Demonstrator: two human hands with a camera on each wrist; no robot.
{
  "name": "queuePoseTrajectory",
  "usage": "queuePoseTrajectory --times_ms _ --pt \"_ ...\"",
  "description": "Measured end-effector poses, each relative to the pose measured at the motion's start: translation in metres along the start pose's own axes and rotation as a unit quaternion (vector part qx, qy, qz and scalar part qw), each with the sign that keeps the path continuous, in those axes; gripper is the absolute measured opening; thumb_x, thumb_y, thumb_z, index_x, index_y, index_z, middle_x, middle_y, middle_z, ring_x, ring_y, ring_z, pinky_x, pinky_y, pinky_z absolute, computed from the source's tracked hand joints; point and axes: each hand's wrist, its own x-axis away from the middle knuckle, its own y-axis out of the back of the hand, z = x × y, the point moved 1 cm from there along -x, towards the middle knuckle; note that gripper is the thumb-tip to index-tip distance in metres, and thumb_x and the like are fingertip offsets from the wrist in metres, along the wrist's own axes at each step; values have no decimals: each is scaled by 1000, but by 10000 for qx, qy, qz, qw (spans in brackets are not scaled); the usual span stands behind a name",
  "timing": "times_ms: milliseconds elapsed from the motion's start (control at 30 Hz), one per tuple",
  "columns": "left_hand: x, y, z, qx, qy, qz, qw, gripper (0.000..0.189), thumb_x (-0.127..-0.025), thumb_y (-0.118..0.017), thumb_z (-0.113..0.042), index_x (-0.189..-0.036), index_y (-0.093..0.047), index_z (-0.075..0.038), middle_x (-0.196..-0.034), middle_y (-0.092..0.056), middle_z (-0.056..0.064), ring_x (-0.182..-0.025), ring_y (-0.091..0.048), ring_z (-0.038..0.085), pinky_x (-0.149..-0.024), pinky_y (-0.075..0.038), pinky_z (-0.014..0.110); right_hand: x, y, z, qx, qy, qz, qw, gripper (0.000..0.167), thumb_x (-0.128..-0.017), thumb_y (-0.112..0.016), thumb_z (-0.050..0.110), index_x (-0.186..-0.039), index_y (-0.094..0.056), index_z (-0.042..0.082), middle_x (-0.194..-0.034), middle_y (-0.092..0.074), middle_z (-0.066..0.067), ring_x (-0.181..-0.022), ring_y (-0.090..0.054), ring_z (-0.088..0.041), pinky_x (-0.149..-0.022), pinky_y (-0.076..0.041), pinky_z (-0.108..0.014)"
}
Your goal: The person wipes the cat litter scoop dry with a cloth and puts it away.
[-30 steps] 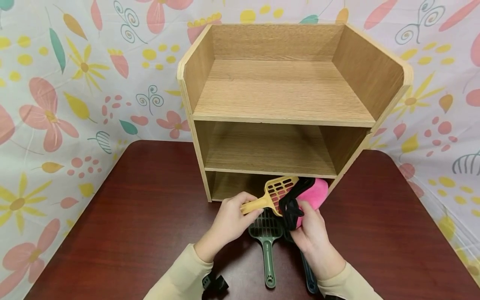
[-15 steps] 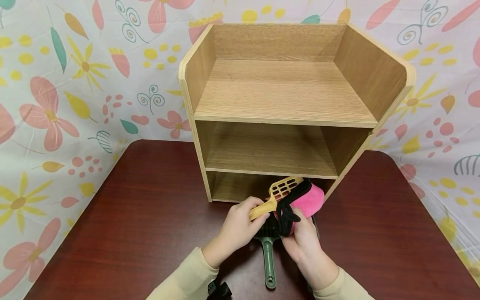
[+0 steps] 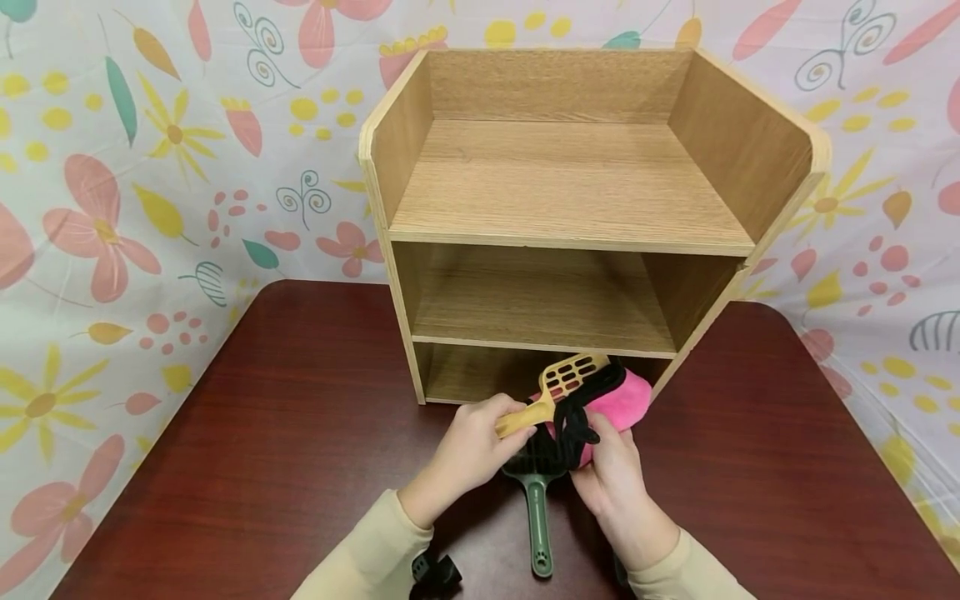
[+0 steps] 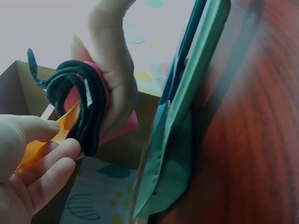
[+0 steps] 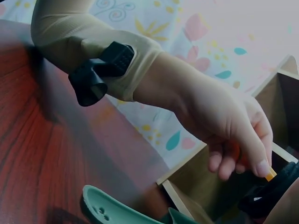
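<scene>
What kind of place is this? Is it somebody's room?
It looks like a tabletop corner set up indoors, but I can't tell whether it's somebody's room. A wooden shelf unit stands on a dark red table, with flowery cloth behind it and on both sides.

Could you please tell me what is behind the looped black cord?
In the head view, a pink item in the right hand shows behind the black cord; the part the cord covers is hidden.

the left hand [image 3: 474, 435] and yellow scoop [image 3: 542, 408] now sit farther right, nearer the right hand [image 3: 617, 473]; the pink bundle [image 3: 628, 400] is lower, black straps [image 3: 573, 427] cover more scoop slots, and the right arm [image 3: 654, 537] hides more of a dark blue handle [image 3: 621, 573].
</scene>
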Motion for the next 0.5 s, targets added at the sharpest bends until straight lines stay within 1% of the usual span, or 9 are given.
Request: queuePoseTrajectory --times_ms 100,167,233,333,400,433,500 --pt "-2 4 0 107 102 104 9998 19 -78 -76 -14 -92 -67 -5 -67 -65 1 -52 -43 -1 -47 -33 6 -2 0 2 -101 -48 -71 9999 22 -93 -39 -6 -102 -47 12 -76 -56 3 -58 -56 -7 -53 -48 -19" --pt "-2 6 1 311 259 220 9989 19 -78 -75 -12 -92 -67 -4 -65 -65 2 -50 -47 -2 -45 -36 6 -4 1 3 -194 -78 -24 9998 24 -94 -38 -6 -107 -45 13 -83 -58 2 -65 -60 -8 -59 -52 -20" --pt "-3 9 1 593 496 377 9963 19 -79 -74 -10 -94 -67 -2 -65 -67 4 -48 -54 0 -44 -40 7 -6 2 5 -265 -92 48 9996 26 -95 -38 -4 -113 -44 14 -89 -59 2 -70 -62 -8 -64 -54 -21" --pt "-4 15 3 1000 988 671 9878 19 -81 -73 -10 -96 -67 -2 -68 -69 8 -46 -60 3 -42 -45 12 -9 6 7 -309 -110 255 9991 24 -97 -39 0 -116 -43 15 -93 -60 1 -75 -64 -9 -68 -55 -22" --pt "-6 20 5 1205 1324 878 9799 19 -82 -72 -11 -98 -67 -3 -71 -70 10 -46 -61 4 -41 -47 16 -12 10 8 -198 -175 504 9984 20 -99 -39 3 -113 -46 15 -91 -63 1 -75 -65 -9 -68 -55 -22" --pt "-6 23 7 1266 1475 970 9761 19 -83 -72 -12 -99 -67 -4 -72 -70 9 -47 -61 4 -41 -47 18 -14 12 10 -113 -250 684 9973 19 -100 -38 4 -110 -48 15 -90 -64 1 -76 -65 -9 -69 -55 -22" --pt "-7 29 11 1421 1746 1157 9674 18 -83 -71 -13 -99 -67 -6 -72 -70 8 -47 -61 6 -40 -48 21 -17 15 14 78 -491 1200 9915 20 -101 -36 7 -106 -54 14 -89 -68 1 -79 -67 -9 -71 -55 -23"
